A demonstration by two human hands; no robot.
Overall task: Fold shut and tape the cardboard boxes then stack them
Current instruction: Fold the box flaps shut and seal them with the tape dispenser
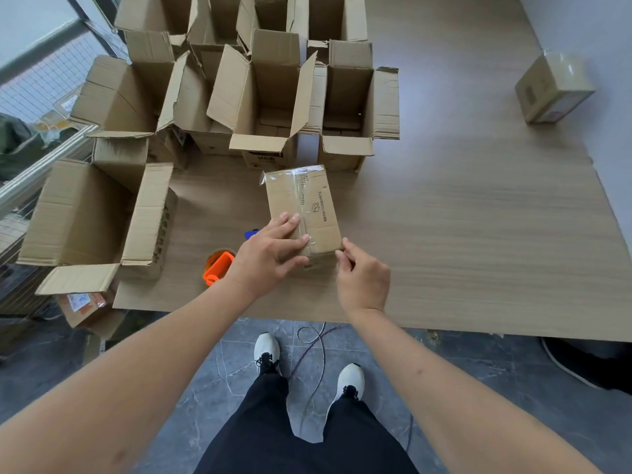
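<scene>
A small closed cardboard box [309, 203] stands on the wooden table [478, 234], with clear tape running along its top seam. My left hand [270, 251] lies flat on the near left part of the box top, fingers straight, pressing the tape down. My right hand [362, 275] touches the box's near right corner with curled fingertips; whether it pinches the tape end there is unclear. An orange tape dispenser [219, 265] lies on the table just left of my left hand. One taped box [554, 87] stands alone at the far right of the table.
Several open cardboard boxes [270, 97] with raised flaps crowd the table's far left and middle. A large open box [89, 213] overhangs the left edge. A blue object [251, 233] peeks out behind my left hand. The table's near edge is just in front of my feet.
</scene>
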